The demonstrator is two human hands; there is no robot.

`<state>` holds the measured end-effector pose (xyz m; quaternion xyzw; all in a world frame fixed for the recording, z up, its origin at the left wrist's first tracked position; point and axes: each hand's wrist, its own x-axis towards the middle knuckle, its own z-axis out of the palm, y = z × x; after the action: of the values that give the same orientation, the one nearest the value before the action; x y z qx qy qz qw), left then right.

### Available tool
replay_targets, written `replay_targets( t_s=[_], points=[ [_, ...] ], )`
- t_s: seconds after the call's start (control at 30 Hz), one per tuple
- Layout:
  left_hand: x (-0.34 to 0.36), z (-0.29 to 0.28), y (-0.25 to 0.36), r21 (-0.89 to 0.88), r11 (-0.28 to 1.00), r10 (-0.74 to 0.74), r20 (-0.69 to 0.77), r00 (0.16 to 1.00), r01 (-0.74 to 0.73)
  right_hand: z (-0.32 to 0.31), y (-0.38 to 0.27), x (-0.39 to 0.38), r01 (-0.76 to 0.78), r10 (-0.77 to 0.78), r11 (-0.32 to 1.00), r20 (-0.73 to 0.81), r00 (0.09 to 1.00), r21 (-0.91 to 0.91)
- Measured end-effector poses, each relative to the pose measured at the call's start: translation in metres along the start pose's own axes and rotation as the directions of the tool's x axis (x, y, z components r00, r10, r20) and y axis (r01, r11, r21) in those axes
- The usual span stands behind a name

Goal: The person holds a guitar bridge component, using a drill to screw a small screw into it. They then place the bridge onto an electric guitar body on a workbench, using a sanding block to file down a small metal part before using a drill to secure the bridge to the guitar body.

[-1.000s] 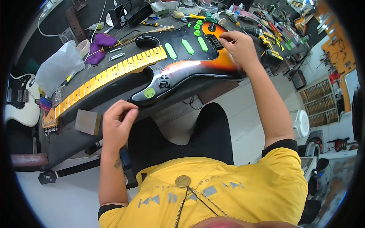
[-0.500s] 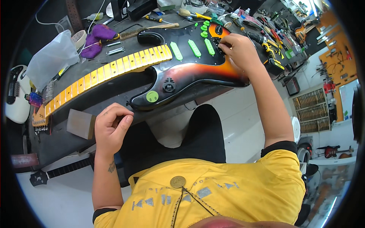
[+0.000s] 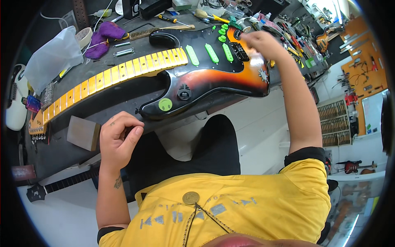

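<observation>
A sunburst electric guitar lies face up on the dark workbench, its yellowish neck stretching to the left. Three green pickup covers and several green knobs sit on its black pickguard. The dark bridge is uncovered, without strings across it. Just beyond the bridge, over the guitar's far right end, is my right hand; motion smears its fingers, so a grip cannot be made out. My left hand is loosely closed in front of the bench edge, apart from the guitar, with nothing seen in it.
Next to my left hand stands a grey block. Behind the neck are a purple cloth-like bundle, metal springs, a brush and a screwdriver. A plastic bag lies at the left. Tools crowd the far right.
My right hand has lifted off the bridge and moved up and to the right, leaving the bridge in sight. My left hand has kept its closed pose. The view has shifted slightly.
</observation>
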<state>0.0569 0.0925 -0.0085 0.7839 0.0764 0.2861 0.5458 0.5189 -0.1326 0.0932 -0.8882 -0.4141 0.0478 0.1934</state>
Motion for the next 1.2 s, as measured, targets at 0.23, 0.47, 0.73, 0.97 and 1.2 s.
replay_targets(
  t_s=[0.23,0.47,0.73,0.97,1.2],
  points=[
    [0.004,0.003,-0.002,-0.033,0.999,0.019,0.035,0.999,-0.017,-0.097,0.221,0.020,-0.626,0.529,0.664,-0.334,0.780,-0.410],
    [0.006,0.006,-0.004,-0.053,0.999,0.010,0.039,0.999,-0.008,-0.109,0.296,0.006,-0.801,0.785,0.424,-0.270,0.557,-0.422],
    [0.004,0.007,0.000,-0.058,0.995,-0.076,0.000,0.997,0.076,-0.085,0.362,0.018,-0.858,0.862,0.497,-0.036,0.505,-0.130],
    [0.007,-0.002,0.011,-0.145,0.967,-0.220,-0.057,0.974,0.210,-0.090,0.267,-0.032,0.131,0.795,0.145,-0.194,0.574,0.981],
    [0.102,0.064,0.071,0.404,0.841,0.342,0.117,0.932,-0.359,-0.176,0.190,-0.142,0.709,0.641,0.203,-0.639,0.425,0.676]
  ],
)
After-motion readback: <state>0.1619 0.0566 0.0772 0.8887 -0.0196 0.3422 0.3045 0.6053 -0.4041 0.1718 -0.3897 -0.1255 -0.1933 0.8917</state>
